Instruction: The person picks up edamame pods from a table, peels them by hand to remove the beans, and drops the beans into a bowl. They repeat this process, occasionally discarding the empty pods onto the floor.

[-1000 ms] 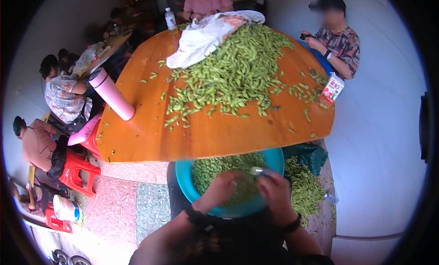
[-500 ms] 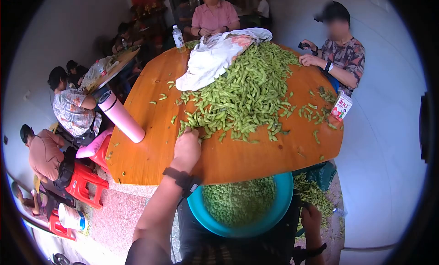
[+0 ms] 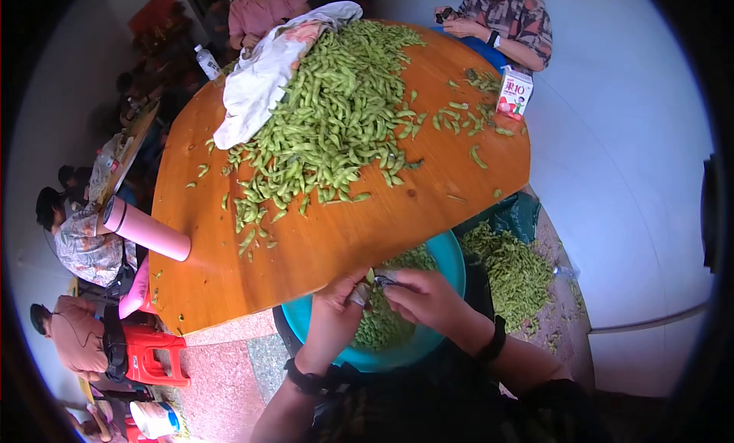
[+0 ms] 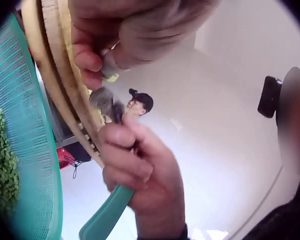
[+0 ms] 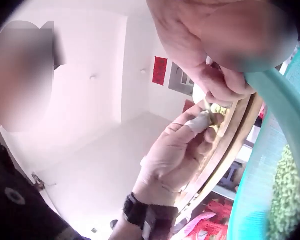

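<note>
Here, over one teal basin [image 3: 453, 267], the left hand [image 3: 339, 309], turned inward, is pinching one green pod [image 3: 370, 275]; the right hand [image 3: 430, 298], angled toward it, is gripping one green-handled tool [image 4: 106, 215].

Pale wall [image 3: 627, 175], pink floor tiles [image 3: 222, 374], red plastic stool [image 3: 138, 359]

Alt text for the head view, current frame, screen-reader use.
A person's left grip pinches what looks like a green pod beside a small tool in the right grip, over a teal basin of shelled green beans. Beyond, a wooden table carries a large heap of pods and a white cloth.
</note>
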Demonstrator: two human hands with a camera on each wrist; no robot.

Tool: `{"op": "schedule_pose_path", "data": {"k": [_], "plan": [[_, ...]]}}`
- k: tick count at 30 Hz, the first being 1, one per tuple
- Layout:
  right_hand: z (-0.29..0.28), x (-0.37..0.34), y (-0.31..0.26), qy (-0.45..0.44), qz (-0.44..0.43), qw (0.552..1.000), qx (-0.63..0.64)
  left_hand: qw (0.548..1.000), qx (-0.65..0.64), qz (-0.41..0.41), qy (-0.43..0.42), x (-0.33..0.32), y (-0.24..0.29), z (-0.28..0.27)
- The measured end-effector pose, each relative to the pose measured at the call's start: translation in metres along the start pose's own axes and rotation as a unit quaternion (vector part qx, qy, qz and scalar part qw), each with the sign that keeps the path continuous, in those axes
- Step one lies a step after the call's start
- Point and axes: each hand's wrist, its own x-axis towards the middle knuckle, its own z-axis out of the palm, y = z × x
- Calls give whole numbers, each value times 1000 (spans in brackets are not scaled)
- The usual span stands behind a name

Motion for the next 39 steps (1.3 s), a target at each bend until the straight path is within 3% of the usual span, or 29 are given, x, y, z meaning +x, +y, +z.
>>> {"op": "schedule_pose_path", "data": {"k": [2, 4, 6, 12, 15, 17, 19, 21, 23, 25, 27, 28, 29, 30, 33, 35, 39], "plan": [[0, -4, 3, 7, -5, 998, -55, 994, 76, 73, 23, -4, -7, 8], [-1, -9, 7, 22, -27, 996, -78, 995, 70, 75, 16, -7, -11, 15], [-1, -13, 12, 37, -51, 993, -103, 975, 163, 145, 44, -9, -12, 21], [8, -16, 29, 85, -66, 985, -133, 959, 216, 152, 99, -20, -17, 41], [19, -15, 43, 139, -104, 973, -152, 951, 238, 165, 110, -22, -27, 44], [22, -12, 54, 178, -183, 949, -185, 946, 250, 171, 113, -23, -31, 44], [19, -16, 50, 158, -135, 964, -167, 942, 261, 178, 116, -24, -32, 46], [18, -18, 47, 134, -87, 976, -146, 956, 220, 135, 138, -27, -32, 48], [16, -19, 45, 85, -18, 996, -22, 963, 204, 119, 132, -27, -36, 46], [14, -20, 41, 75, -6, 997, -15, 968, 187, 103, 128, -25, -44, 44], [12, -23, 40, 66, 6, 998, -8, 995, 23, 22, 93, -26, -54, 43], [11, -24, 41, 66, 11, 998, -5, 995, 22, 22, 93, -26, -54, 42], [10, -24, 41, 66, 16, 998, -3, 996, -63, -4, 68, -26, -52, 40], [10, -25, 39, 66, 16, 998, -4, 988, -147, -29, 42, -27, -50, 39], [13, -26, 39, 75, -19, 996, -54, 977, -207, -47, 20, -31, -45, 36], [16, -26, 52, 120, -109, 972, -172, 971, -231, -55, 10, -31, -45, 33], [16, -26, 51, 123, -116, 975, -143, 948, -307, -80, 0, -34, -47, 30]]}}
